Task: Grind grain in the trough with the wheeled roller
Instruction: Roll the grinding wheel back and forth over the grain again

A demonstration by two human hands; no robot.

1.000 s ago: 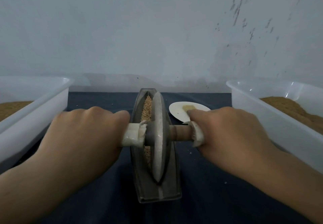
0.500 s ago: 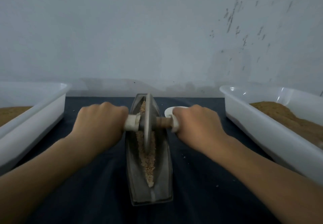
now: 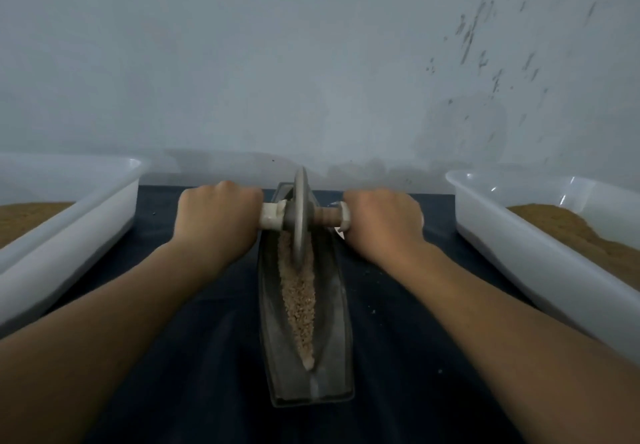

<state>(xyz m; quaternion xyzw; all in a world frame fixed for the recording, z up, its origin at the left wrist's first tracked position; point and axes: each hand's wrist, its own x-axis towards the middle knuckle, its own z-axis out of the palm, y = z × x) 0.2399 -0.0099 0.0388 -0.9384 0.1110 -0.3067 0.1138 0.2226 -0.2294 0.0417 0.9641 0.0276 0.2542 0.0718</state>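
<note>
- Nearest us, the trough (image 3: 308, 374) lies on the dark cloth (image 3: 207, 357) at the middle of the desk. It runs lengthwise from its near end toward the far edge.
- The grain (image 3: 299, 301) lies in the trough's groove as a tapering strip. It is now bare from its near tip up to the wheel, whereas 1 s ago the wheel covered the near half.
- A few crumbs (image 3: 373, 311) lie on the cloth just right of the trough.
- Our 2 forearms reach further out over the desk than they did 0.5 s ago.
- The wheeled roller (image 3: 300, 215) stands upright at the far end of the trough, its lower rim in the grain. It has rolled there from the middle.
- Our left hand (image 3: 218, 222) is a closed fist wrapped round the white-taped handle (image 3: 272, 218) left of the wheel.
- Our right hand (image 3: 384, 222) curls tight round the right handle, with the brown axle (image 3: 327, 217) bare between it and the wheel.
- 2 white tubs hold brown meal, the left tub (image 3: 86, 215) at the left edge and the right tub (image 3: 512, 236) at the right edge. Both sit apart from the trough, as before.
- A pale wall (image 3: 311, 63) rises behind the far edge.
</note>
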